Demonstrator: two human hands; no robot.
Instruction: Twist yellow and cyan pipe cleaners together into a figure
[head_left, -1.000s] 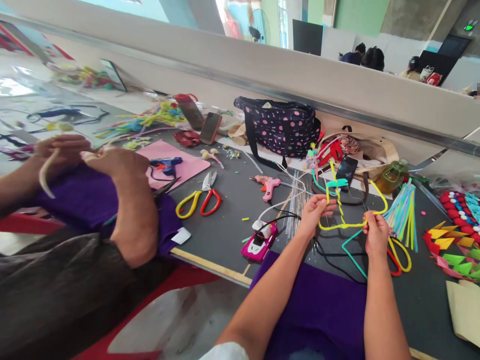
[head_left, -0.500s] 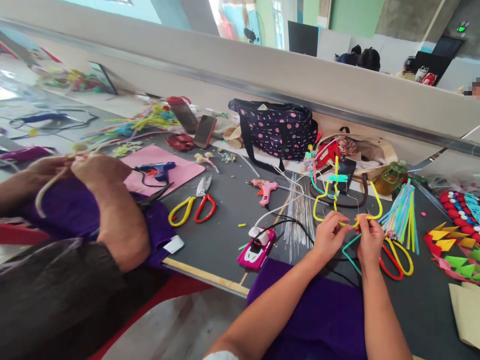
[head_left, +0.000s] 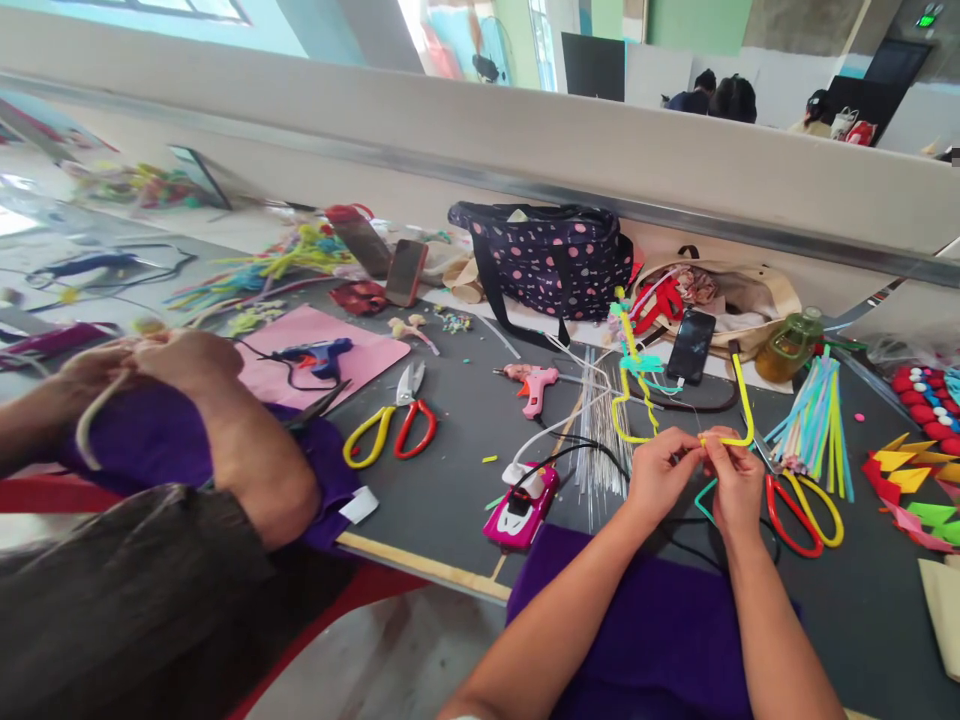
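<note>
Yellow fuzzy pipe-cleaner loop (head_left: pixel 739 420) pinched by both left hand (head_left: pixel 660 472) and right hand (head_left: pixel 731 480), fingertips closed on it, above dark grey desk (head_left: pixel 465 440), just right of silver wire bundle (head_left: pixel 600 440).

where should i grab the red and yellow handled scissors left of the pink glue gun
Take the red and yellow handled scissors by the two handle loops, coming from the near table edge: the loops lie flat and open toward you, while the metal blades point away toward the polka-dot bag.
</note>
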